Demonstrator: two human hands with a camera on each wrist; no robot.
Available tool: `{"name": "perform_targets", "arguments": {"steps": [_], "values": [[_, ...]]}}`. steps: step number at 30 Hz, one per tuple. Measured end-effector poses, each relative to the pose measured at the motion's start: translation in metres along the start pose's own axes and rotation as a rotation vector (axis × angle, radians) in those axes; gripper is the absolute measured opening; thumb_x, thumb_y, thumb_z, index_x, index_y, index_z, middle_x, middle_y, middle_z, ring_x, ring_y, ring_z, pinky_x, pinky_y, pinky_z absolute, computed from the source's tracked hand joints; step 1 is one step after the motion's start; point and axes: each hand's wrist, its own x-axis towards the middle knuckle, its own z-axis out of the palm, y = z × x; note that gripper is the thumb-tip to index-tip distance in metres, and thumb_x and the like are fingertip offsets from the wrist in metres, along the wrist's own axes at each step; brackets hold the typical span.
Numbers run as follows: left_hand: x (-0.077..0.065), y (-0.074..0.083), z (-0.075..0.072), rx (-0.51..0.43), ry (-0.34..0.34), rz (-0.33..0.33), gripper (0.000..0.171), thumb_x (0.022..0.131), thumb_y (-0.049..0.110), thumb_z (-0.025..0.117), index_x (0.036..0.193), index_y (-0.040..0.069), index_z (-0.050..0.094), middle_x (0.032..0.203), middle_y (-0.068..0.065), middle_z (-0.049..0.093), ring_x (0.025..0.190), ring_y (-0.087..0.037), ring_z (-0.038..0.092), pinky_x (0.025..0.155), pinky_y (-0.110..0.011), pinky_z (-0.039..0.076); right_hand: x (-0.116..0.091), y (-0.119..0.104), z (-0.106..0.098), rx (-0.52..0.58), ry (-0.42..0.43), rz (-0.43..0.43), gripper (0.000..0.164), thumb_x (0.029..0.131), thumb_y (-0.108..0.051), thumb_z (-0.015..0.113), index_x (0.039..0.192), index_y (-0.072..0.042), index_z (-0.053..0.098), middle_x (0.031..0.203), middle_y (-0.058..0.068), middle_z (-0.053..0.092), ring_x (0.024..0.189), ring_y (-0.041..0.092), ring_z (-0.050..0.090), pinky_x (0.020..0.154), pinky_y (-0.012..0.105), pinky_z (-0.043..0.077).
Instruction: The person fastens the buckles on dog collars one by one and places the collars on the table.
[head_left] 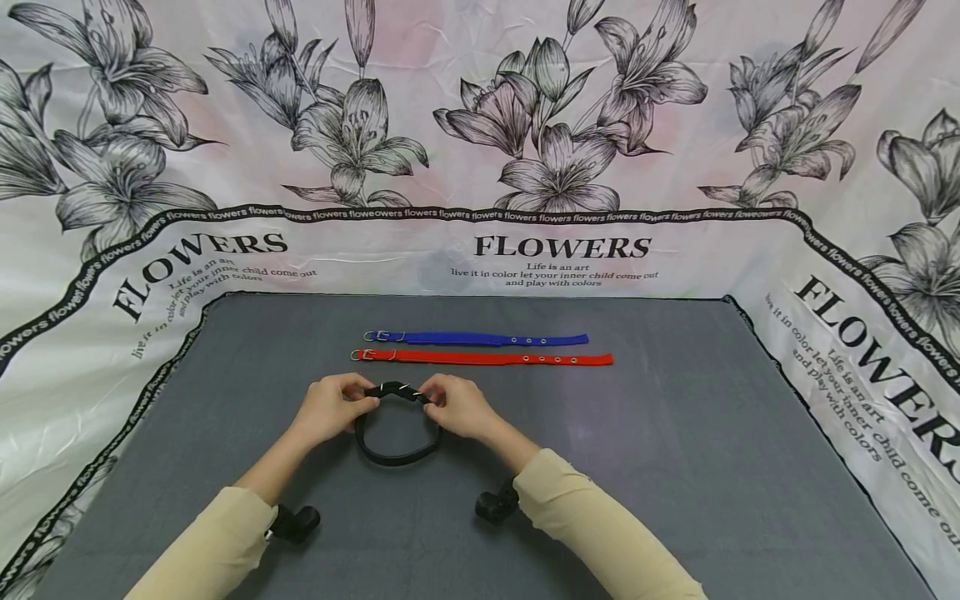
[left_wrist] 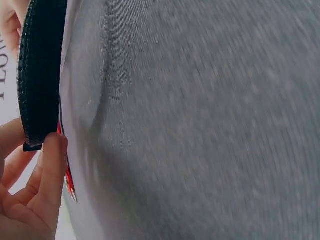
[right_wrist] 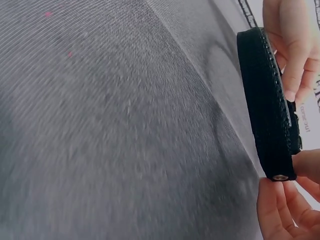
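A: On the grey fabric-covered desk (head_left: 637,467), left of centre and toward the far edge, what is held?
B: One black strap with a stitched edge (head_left: 397,460), bent into a ring above the desk; whether it is buckled, I cannot tell. Metal eyelet (right_wrist: 280,177) visible at the right-hand fingers.
A: State of the hands?
B: Apart from each other. Left hand (head_left: 333,407): thumb and fingers pinch the strap's left side. Right hand (head_left: 459,407): likewise, at its right side.
A: Nearer the far edge?
B: Two flat straps, parallel to that edge, just apart. First, blue, with metal buckle (head_left: 382,336) toward the left edge: blue strap (head_left: 465,339). Second, on its near side and slightly longer, with eyelets and buckle likewise leftward: red strap (head_left: 465,357).
A: Beyond the far edge?
B: White cloth with black lily drawings (head_left: 420,125), lettered "FLOWERS".
A: Sleeves?
B: Two, cream (head_left: 600,525).
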Motion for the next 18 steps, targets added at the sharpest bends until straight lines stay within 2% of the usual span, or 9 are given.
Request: {"name": "perform_targets", "arguments": {"steps": [6, 18], "values": [[0.000, -0.011, -0.007, 0.012, 0.014, -0.039, 0.025, 0.082, 0.018, 0.070, 0.103, 0.007, 0.066, 0.081, -0.008, 0.067, 0.048, -0.015, 0.060, 0.048, -0.028, 0.050, 0.007, -0.007, 0.014, -0.037, 0.030, 0.021, 0.020, 0.083, -0.010, 0.066, 0.104, -0.011, 0.066, 0.078, 0.000, 0.061, 0.061, 0.008, 0.051, 0.055, 0.020, 0.041], [-0.004, -0.029, -0.021, 0.061, 0.029, -0.051, 0.024, 0.082, 0.020, 0.069, 0.102, 0.005, 0.067, 0.074, -0.005, 0.068, 0.049, -0.015, 0.059, 0.048, -0.029, 0.049, 0.016, -0.026, 0.032, -0.083, 0.060, 0.056, 0.020, 0.084, -0.016, 0.067, 0.103, -0.015, 0.067, 0.078, -0.003, 0.059, 0.064, 0.007, 0.050, 0.056, 0.019, 0.040]]}}
